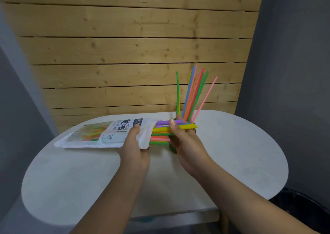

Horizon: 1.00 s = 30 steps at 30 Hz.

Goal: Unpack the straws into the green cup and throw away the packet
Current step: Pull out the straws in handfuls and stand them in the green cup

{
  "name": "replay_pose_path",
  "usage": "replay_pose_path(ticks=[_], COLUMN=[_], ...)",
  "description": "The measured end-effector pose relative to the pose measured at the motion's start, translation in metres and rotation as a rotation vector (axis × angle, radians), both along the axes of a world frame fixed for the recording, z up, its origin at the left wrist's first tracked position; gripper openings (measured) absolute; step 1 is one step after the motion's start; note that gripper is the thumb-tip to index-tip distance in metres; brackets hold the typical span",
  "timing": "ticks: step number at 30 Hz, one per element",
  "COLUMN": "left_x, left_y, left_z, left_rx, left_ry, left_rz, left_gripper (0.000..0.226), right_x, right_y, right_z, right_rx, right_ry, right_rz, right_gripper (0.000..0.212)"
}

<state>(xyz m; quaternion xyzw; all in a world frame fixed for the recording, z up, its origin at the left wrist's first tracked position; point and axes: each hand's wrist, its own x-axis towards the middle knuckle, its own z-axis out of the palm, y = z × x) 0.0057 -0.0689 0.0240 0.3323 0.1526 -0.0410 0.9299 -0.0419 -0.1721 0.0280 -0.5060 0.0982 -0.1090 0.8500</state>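
Observation:
A white straw packet (100, 135) is held level above the table, its open mouth facing right. My left hand (135, 148) grips the packet near that mouth. My right hand (182, 139) is closed around a bundle of coloured straws (166, 130) that stick halfway out of the packet. More straws remain inside, seen through the clear window. The green cup (172, 149) is almost fully hidden behind my right hand; only a dark green sliver shows. Several straws (192, 94) stand upright in the cup, fanning out above my fingers.
The white oval table (232, 153) stands against a wooden slat wall (134, 51). A black bin bag (307, 208) sits on the floor at the lower right, past the table's edge. Grey walls flank both sides.

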Motion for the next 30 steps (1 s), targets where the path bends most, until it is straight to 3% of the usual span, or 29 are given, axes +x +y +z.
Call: replay_pose_path(ticks=[4,16,21,24,27,30], left_x=[-0.001,0.011,0.007,0.006,0.005,0.004], left_y=[-0.005,0.005,0.001,-0.002,-0.002,-0.002], left_z=[0.000,-0.001,0.000,0.002,0.003,0.002], left_rx=[-0.005,-0.052,-0.064,-0.064,-0.067,-0.069], left_ry=[0.002,0.009,0.019,0.014,0.007,0.004], left_rz=[-0.012,0.046,0.012,0.016,0.005,-0.010], left_gripper=[0.059,0.058,0.058,0.056,0.055,0.055], right_x=[0.004,0.003,0.004,0.006,0.008,0.012], right_y=[-0.007,-0.036,-0.016,-0.011,-0.006,-0.003], right_z=[0.006,0.029,0.023,0.018,0.012,0.009], right_rx=[-0.124,0.281,0.403,0.440,0.347,0.294], right_ry=[0.045,-0.087,-0.045,-0.084,-0.102,-0.063], right_rz=[-0.094,-0.158,-0.116,-0.089,-0.053,-0.051], right_gripper=[0.022,0.023,0.073,0.068,0.083,0.081])
